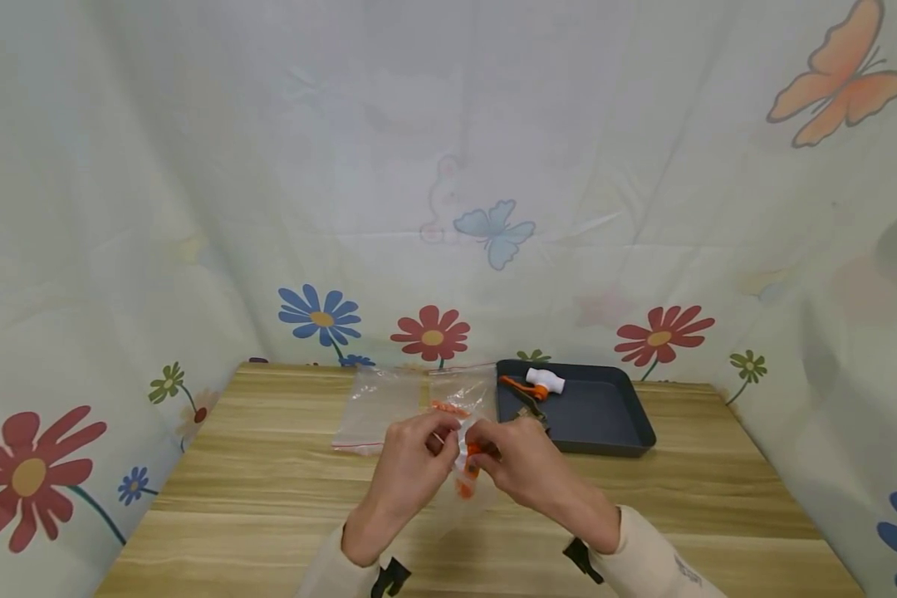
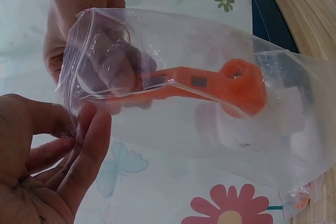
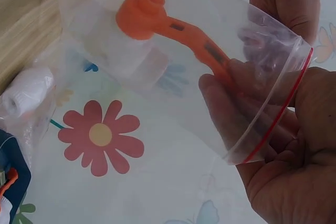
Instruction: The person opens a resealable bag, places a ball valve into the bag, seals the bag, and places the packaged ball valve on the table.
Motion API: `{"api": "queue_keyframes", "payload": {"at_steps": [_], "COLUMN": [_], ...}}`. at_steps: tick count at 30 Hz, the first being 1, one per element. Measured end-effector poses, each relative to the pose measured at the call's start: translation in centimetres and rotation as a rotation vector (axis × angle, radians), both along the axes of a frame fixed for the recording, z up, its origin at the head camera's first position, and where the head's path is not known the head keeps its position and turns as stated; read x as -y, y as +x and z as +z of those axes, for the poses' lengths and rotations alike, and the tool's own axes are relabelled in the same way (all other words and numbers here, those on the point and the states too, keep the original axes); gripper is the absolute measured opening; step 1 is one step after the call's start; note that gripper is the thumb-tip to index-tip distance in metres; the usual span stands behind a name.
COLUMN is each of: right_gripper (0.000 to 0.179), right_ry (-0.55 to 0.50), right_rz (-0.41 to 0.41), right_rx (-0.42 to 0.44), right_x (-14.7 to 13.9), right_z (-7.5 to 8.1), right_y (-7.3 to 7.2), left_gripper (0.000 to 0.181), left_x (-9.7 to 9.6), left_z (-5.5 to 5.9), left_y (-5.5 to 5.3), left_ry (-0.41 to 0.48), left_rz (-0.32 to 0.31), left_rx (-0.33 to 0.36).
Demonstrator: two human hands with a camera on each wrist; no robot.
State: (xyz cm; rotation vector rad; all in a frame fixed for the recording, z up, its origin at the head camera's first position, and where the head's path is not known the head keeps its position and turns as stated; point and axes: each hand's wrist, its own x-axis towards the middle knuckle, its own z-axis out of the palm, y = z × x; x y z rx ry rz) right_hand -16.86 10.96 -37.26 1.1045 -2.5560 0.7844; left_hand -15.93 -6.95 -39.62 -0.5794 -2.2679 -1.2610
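A clear zip bag (image 3: 194, 129) is held up between both hands over the table. Inside it is a ball valve (image 2: 199, 82) with a white body and an orange handle, its body at the bag's lower end. My left hand (image 1: 411, 457) pinches the bag at its zip edge. My right hand (image 1: 526, 461) reaches in through the bag's mouth, and its fingers (image 3: 226, 103) grip the end of the orange handle. The white body looks blurred through the plastic.
A dark tray (image 1: 605, 419) at the back right holds another white valve (image 1: 546, 381) with an orange handle and a dark item that I cannot identify. Left of it lie a flat clear bag (image 1: 381, 407) and a second bag (image 1: 463, 386) with orange and white parts.
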Motion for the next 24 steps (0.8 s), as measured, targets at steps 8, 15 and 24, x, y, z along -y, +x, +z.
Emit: {"api": "queue_keyframes", "payload": {"at_steps": [8, 15, 24], "right_gripper": [0.014, 0.013, 0.012], "right_ry": [0.086, 0.134, 0.167], "right_rz": [-0.018, -0.019, -0.039], "right_rx": [0.019, 0.031, 0.012], "right_x": [0.1, 0.4, 0.6], "right_z": [-0.4, -0.8, -1.2], "right_y": [-0.7, -1.1, -1.2], "left_gripper": [0.011, 0.009, 0.008], "left_x": [-0.1, -0.2, -0.4], "left_z": [0.2, 0.3, 0.4], "left_y": [0.2, 0.4, 0.5], "left_ry": [0.022, 0.029, 0.074], "left_rz": [-0.003, 0.015, 0.013], "left_rx": [0.009, -0.006, 0.011]}}
